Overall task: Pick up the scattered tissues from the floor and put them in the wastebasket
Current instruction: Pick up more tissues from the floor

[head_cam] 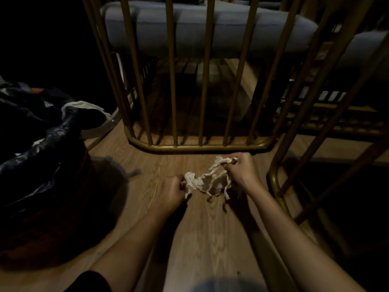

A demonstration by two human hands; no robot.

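Note:
Crumpled, torn white tissues [210,180] stretch between my two hands just above the wooden floor [210,228]. My left hand [172,192] is closed on the left end of the tissues. My right hand [242,169] grips the right end, with a twisted bit sticking out above the fingers. The wastebasket [42,165], lined with a black plastic bag, stands at the left, a good arm's length from the hands. A pale tissue or cloth [84,106] lies over its far rim.
A chair with gold metal bars [172,102] and a grey cushion [210,28] stands directly ahead, its base rail just beyond my hands. Another gold metal frame [315,144] rises at the right. The room is dim.

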